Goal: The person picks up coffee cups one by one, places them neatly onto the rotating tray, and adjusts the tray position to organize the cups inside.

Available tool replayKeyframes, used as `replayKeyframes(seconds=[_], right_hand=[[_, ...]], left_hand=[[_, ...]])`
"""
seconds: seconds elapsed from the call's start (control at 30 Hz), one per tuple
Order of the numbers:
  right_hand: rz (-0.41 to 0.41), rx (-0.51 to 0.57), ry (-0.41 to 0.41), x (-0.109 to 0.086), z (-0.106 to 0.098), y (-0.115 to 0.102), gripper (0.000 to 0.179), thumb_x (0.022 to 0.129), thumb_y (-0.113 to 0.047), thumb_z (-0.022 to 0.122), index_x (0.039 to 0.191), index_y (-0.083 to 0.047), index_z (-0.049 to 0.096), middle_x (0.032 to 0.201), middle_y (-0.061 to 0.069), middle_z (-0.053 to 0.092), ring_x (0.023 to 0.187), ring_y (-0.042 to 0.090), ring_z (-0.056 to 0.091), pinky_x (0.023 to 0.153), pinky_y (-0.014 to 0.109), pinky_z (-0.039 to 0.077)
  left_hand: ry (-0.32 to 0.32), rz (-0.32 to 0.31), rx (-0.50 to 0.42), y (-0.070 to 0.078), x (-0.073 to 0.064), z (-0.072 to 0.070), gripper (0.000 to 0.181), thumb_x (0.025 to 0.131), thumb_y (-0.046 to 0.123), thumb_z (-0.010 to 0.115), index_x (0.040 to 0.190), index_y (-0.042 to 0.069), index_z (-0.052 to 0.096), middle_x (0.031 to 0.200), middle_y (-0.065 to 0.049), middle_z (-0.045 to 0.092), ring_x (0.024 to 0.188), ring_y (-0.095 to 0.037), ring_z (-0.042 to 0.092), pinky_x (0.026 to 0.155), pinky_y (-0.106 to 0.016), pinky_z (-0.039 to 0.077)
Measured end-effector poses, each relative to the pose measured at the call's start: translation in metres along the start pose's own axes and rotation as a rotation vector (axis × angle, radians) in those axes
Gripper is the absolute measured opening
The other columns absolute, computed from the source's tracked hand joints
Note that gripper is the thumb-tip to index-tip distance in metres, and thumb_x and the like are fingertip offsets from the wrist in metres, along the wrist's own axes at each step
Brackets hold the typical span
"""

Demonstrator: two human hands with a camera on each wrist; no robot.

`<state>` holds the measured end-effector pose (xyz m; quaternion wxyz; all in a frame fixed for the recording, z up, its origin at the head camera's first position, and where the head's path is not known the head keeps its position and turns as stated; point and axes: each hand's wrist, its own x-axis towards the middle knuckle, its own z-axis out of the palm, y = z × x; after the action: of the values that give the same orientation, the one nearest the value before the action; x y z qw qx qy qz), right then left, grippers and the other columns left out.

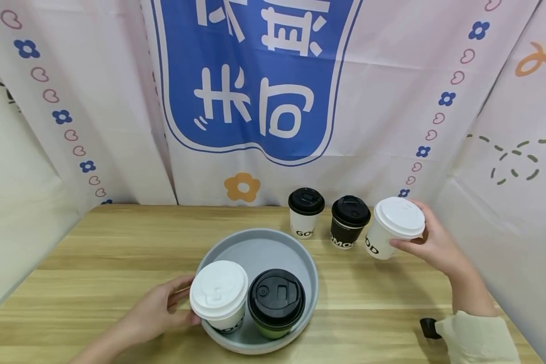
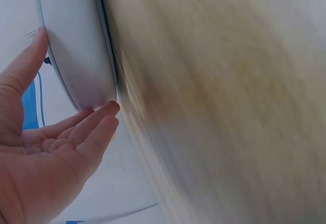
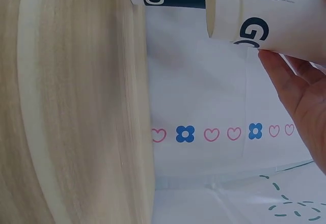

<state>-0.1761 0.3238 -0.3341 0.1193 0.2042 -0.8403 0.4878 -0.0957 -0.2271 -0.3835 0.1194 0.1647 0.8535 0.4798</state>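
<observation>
My right hand (image 1: 429, 237) grips a white paper coffee cup (image 3: 285, 15) with a white lid, thumb and fingers round its side. In the right wrist view, the cup's base is raised off the tabletop. My left hand (image 1: 152, 308) is at the left side of a round grey tray (image 1: 259, 242); in the left wrist view its thumb and fingertips touch the tray's wall (image 2: 76, 40). On the tray stand a larger white-lidded cup (image 1: 218, 293), close by the left fingers, and a green cup with a black lid (image 1: 276, 298).
Behind the tray to the right stand a white cup with black lid (image 1: 306, 212) and a black cup with black lid (image 1: 348, 222), left of the held cup. A printed cloth (image 1: 382, 101) hangs along the back edge of the wooden table (image 1: 118, 263).
</observation>
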Motion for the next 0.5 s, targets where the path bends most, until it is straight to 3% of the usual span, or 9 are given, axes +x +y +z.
replayKeyframes(seconds=[0.1, 0.3, 0.43, 0.47, 0.5], right_hand=[[-0.002, 0.005, -0.009, 0.001, 0.001, 0.0, 0.089, 0.077, 0.011, 0.077, 0.15, -0.01, 0.03, 0.13, -0.016, 0.049, 0.109, -0.002, 0.055, 0.081, 0.014, 0.055], [0.006, 0.007, -0.029, 0.001, 0.001, 0.0, 0.089, 0.078, 0.009, 0.076, 0.151, -0.009, 0.029, 0.13, -0.016, 0.048, 0.108, -0.002, 0.055, 0.08, 0.017, 0.056], [-0.009, 0.003, -0.042, 0.002, 0.002, 0.002, 0.09, 0.078, 0.009, 0.077, 0.152, -0.009, 0.029, 0.131, -0.015, 0.048, 0.107, -0.001, 0.056, 0.078, 0.019, 0.057], [-0.013, -0.003, -0.043, 0.002, 0.002, 0.002, 0.09, 0.078, 0.008, 0.077, 0.152, -0.008, 0.029, 0.132, -0.015, 0.048, 0.107, 0.0, 0.056, 0.077, 0.02, 0.058], [-0.018, -0.008, -0.045, 0.002, 0.002, 0.003, 0.09, 0.078, 0.008, 0.078, 0.152, -0.008, 0.029, 0.132, -0.015, 0.048, 0.107, 0.0, 0.056, 0.076, 0.021, 0.058]], left_hand=[[-0.012, 0.03, 0.01, -0.002, 0.002, 0.0, 0.09, 0.08, 0.026, 0.084, 0.144, -0.014, 0.035, 0.146, -0.036, 0.043, 0.131, -0.049, 0.049, 0.102, -0.047, 0.05], [-0.029, 0.086, 0.033, -0.006, 0.007, -0.002, 0.09, 0.079, 0.028, 0.084, 0.144, -0.012, 0.036, 0.145, -0.032, 0.047, 0.131, -0.049, 0.048, 0.099, -0.01, 0.046], [-0.028, 0.095, 0.072, -0.008, 0.01, -0.004, 0.091, 0.078, 0.029, 0.085, 0.144, -0.011, 0.037, 0.145, -0.03, 0.048, 0.131, -0.047, 0.048, 0.101, -0.016, 0.048], [-0.026, 0.104, 0.082, -0.009, 0.011, -0.005, 0.09, 0.077, 0.03, 0.085, 0.144, -0.01, 0.039, 0.145, -0.03, 0.048, 0.133, -0.038, 0.051, 0.102, -0.016, 0.047], [-0.027, 0.104, 0.096, -0.009, 0.012, -0.006, 0.09, 0.077, 0.031, 0.085, 0.144, -0.009, 0.039, 0.146, -0.029, 0.048, 0.133, -0.037, 0.051, 0.103, -0.022, 0.049]])
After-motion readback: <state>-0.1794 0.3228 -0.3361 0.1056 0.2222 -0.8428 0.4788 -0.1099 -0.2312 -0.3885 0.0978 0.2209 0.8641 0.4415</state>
